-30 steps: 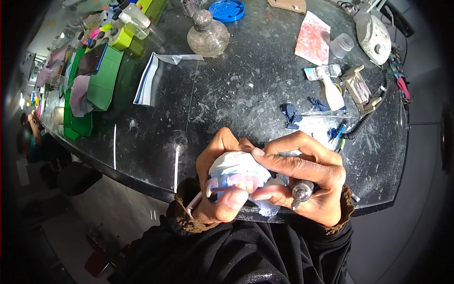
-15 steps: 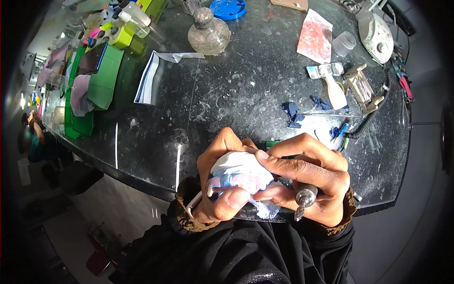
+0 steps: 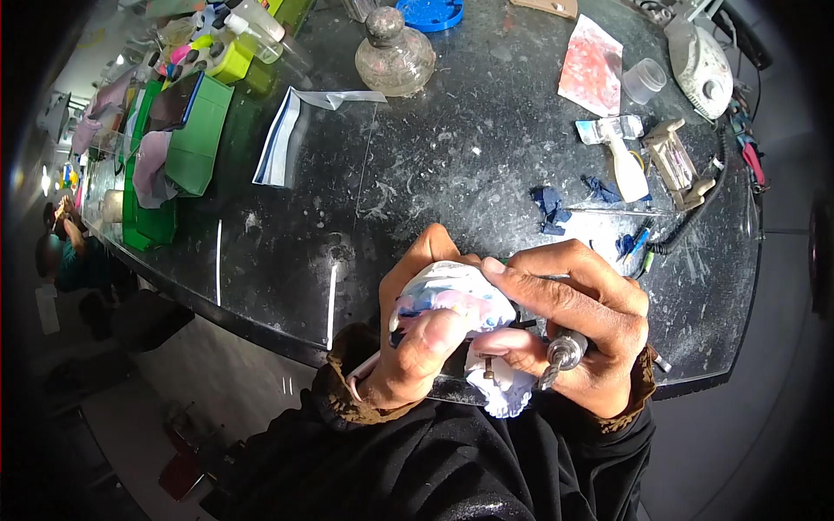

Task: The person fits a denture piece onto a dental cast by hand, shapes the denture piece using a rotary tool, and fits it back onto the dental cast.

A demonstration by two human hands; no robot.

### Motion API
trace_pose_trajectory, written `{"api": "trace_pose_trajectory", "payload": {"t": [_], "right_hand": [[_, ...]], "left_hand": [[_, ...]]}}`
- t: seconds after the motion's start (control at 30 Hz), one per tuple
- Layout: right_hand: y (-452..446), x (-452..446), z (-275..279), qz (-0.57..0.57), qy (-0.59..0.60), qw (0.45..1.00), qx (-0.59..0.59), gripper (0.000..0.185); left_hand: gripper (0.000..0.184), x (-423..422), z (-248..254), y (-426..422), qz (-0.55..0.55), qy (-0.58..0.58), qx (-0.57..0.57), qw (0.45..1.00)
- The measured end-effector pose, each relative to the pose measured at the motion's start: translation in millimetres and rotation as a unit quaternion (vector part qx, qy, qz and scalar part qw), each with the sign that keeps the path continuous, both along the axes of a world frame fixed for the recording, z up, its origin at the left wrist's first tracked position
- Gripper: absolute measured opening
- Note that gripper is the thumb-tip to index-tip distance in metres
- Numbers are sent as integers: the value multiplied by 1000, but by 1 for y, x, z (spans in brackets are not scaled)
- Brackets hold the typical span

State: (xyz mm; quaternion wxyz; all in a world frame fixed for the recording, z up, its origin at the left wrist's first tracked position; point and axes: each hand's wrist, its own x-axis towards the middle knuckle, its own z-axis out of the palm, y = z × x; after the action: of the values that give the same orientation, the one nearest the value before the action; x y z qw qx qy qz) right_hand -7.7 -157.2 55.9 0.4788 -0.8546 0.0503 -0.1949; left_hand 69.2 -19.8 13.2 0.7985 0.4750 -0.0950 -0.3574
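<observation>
My left hand (image 3: 417, 326) is closed around a white plaster dental cast (image 3: 452, 276) with pink and blue patches, its thumb pressed over the near side. The index fingertip of my right hand (image 3: 578, 308) rests on the cast's upper right edge. That same hand grips a metal rotary handpiece (image 3: 567, 349), whose spiral bur points down toward my lap. Below the cast hangs a pale lilac-white piece with a scalloped edge (image 3: 506, 395), beside my right thumb. A small brownish pin shows near that thumb. Whether this piece is joined to the cast, I cannot tell.
A glass burner bottle (image 3: 395, 54) stands at the back. Green bins (image 3: 198, 143) fill the left side. To the right lie a red-stained paper (image 3: 591, 67), a clear cup (image 3: 644, 81), a white-handled brush (image 3: 627, 169), blue scraps (image 3: 550, 210) and a white motor unit (image 3: 699, 69) with cord.
The cast has tilted in my left hand, and the scalloped piece hangs lower and shows more fully. My right thumb has shifted slightly. The whole view has moved a little.
</observation>
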Motion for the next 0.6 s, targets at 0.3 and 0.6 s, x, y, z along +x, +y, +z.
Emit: {"api": "trace_pose_trajectory", "payload": {"t": [0.3, 0.6], "right_hand": [[0, 4, -5, -12, -17, 999, 27, 47], [-3, 2, -5, -25, -10, 1000, 17, 44]], "left_hand": [[26, 0, 5, -2, 2, 32, 16, 999], [38, 2, 4, -1, -30, 123, -72, 989]]}}
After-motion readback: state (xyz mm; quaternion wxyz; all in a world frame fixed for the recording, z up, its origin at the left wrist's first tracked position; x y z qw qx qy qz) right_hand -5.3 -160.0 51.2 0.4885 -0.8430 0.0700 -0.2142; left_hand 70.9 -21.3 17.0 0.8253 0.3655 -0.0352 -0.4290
